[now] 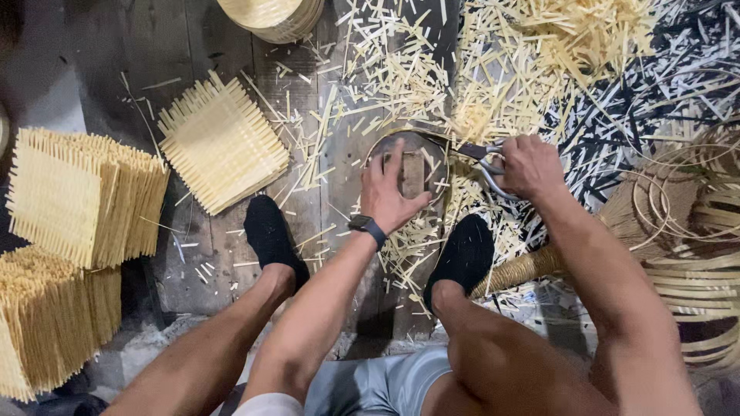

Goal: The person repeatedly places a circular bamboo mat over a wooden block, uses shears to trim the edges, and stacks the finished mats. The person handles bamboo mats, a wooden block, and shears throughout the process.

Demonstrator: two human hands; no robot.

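Mostly hidden: round woven piece [420, 154] on the floor between the feet, under the palm.
Left hand [389, 192]: spread flat, pressing it.
Right hand [528, 166]: closed around shears [482, 158], blades at its rim.

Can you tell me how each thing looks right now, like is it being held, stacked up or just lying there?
Left hand: pressed flat on the round piece.
Round piece: lying on the floor, pinned under the hand.
Right hand: gripping the shears.
Shears: held, blades at the round piece's rim; open or closed unclear.
Woven square mat: lying flat, alone.
Stacked mats: piled up at the left.
Cut strips: scattered loose.
Bamboo hoops: heaped at the right.
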